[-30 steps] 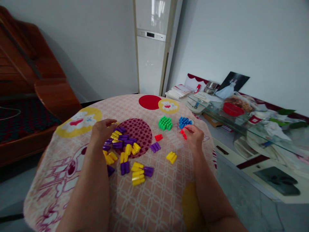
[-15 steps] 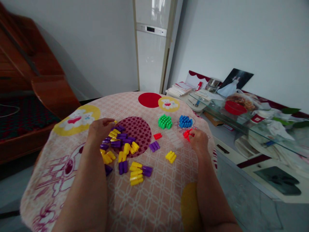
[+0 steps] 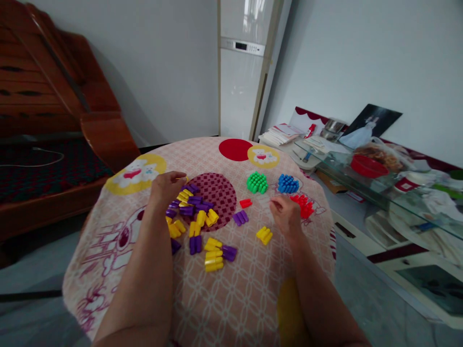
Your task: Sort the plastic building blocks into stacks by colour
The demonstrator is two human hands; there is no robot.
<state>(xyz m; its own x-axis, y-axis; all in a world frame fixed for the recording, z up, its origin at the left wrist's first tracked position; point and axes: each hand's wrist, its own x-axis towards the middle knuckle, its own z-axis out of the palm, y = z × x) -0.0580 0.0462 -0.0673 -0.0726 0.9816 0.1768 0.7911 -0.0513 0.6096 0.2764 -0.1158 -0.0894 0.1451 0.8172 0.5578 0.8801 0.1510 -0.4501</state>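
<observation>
My left hand hovers at the far edge of a pile of yellow and purple plastic blocks. Its fingers are closed, and a bit of a yellow block shows at the tips. My right hand is loosely curled, thumb and forefinger slightly apart, nothing visible between them. Just right of it lies a cluster of red blocks. Behind stand clusters of green blocks and blue blocks. Between my hands lie a single red block, a purple block and a yellow block.
A patterned cloth covers the round table. Nearer me are joined yellow and purple blocks. On the right stands a glass-topped cabinet with papers and a red bowl. A wooden seat is at the left.
My right hand has drawn away from the red cluster to its left side, leaving the red blocks on the cloth. My left hand has stayed by the pile. The view has turned slightly left.
</observation>
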